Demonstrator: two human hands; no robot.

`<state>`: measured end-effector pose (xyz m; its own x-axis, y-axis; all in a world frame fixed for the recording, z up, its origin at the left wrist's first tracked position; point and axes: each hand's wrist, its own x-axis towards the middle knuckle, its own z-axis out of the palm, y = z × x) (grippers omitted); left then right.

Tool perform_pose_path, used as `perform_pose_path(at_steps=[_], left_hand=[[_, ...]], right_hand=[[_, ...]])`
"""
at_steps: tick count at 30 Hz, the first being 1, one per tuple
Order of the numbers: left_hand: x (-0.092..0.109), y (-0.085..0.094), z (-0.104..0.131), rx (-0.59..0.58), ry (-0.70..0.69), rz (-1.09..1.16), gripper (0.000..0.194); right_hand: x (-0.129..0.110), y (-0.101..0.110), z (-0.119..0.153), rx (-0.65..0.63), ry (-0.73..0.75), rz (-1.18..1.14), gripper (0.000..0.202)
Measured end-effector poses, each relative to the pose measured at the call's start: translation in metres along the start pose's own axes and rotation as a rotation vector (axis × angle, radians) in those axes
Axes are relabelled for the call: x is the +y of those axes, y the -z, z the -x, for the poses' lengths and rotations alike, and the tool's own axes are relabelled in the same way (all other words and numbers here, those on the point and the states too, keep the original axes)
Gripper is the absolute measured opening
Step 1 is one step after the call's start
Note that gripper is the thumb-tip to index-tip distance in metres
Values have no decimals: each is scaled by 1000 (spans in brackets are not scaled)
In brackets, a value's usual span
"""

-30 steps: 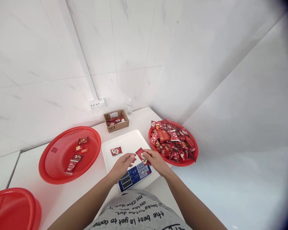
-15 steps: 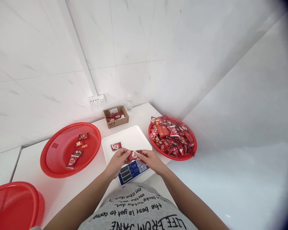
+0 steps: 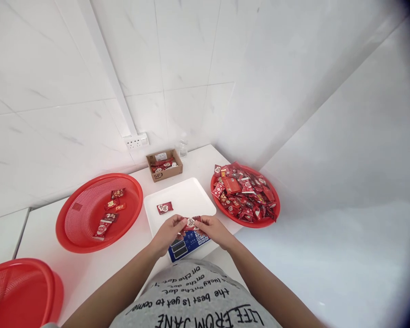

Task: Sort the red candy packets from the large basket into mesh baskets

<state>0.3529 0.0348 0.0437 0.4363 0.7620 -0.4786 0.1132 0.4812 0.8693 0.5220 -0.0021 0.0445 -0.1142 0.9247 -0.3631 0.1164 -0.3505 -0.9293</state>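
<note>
Between both hands is a small red packet (image 3: 192, 222) with a white patch and dark characters. My left hand (image 3: 170, 231) pinches its left end, and my right hand (image 3: 214, 228) pinches its right end. The packet is above the front of a digital scale, whose white pan (image 3: 184, 193) and blue keypad panel (image 3: 188, 246) show around my hands. Another red packet (image 3: 165, 208) of the same look lies on the pan's left side. My fingers hide part of the panel and the ends of the held packet.
A red basket (image 3: 276, 212) heaped with red packets stands to the right. To the left, another red basket (image 3: 62, 228) holds several packets, and a further red basket (image 3: 51, 282) is at the lower left. Behind the scale are a cardboard box (image 3: 168, 173) with packets and a clear bottle (image 3: 183, 148).
The packet between my hands has shifted slightly and its face is tilted differently. Both hands keep their pinch on it. The view has moved a little; the other things stay in place.
</note>
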Motion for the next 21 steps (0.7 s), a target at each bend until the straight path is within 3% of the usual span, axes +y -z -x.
perform_pose_path(at_steps=[5, 9, 12, 16, 21], left_hand=[[-28, 8, -11, 48, -12, -207, 24], [-41, 31, -28, 290, -286, -702, 25], [-43, 53, -41, 392, -450, -1071, 31], [-44, 69, -54, 373, -388, -1356, 36], [-38, 61, -71, 316, -315, -1428, 47]], right_hand=[[26, 0, -12, 8, -56, 90, 30], [33, 2, -35, 101, -91, 161, 27], [32, 6, -52, 149, -83, 271, 27], [40, 7, -57, 261, 81, 613, 42], [55, 0, -51, 196, 201, 715, 34]])
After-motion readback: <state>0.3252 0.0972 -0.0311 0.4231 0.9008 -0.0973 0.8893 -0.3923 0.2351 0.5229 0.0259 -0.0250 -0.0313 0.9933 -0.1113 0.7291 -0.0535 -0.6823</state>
